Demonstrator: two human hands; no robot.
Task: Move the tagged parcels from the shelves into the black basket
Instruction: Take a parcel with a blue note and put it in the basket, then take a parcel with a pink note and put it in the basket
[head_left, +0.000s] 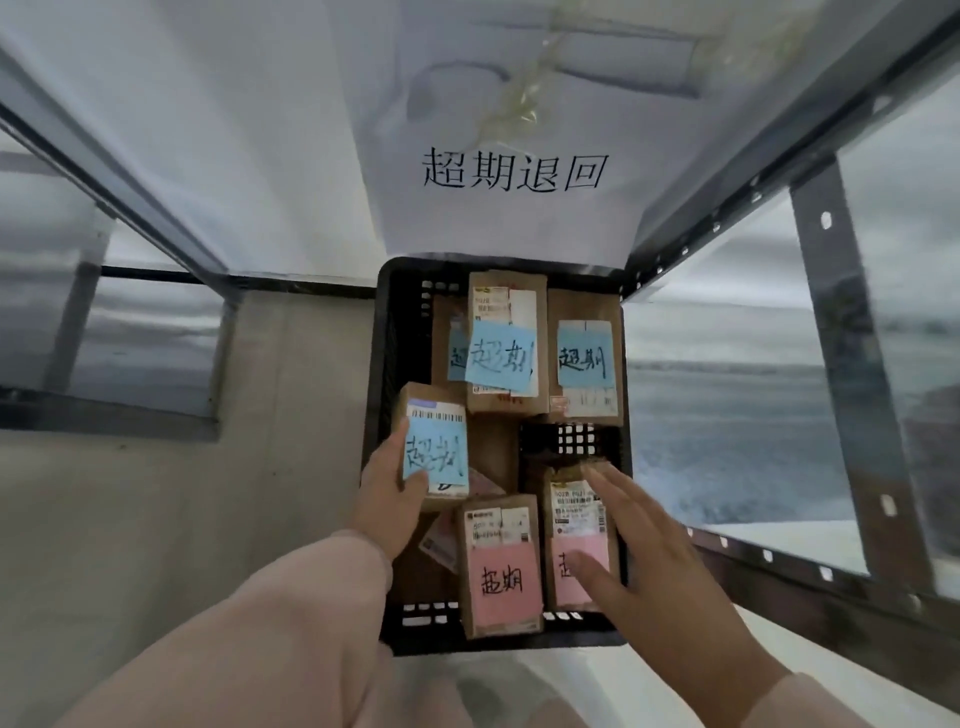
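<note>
While left hand (387, 488) grips blue-tagged parcel (434, 447) at black basket (387, 332) edge, right hand (639, 551) spread open, holding nothing

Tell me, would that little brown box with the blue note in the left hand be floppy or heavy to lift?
Probably stiff: the blue-tagged parcel keeps square cardboard edges in the left hand. Likely light, since one hand holds it up over the black basket. Its blue note looks only stuck on, so it might peel if rubbed.
</note>
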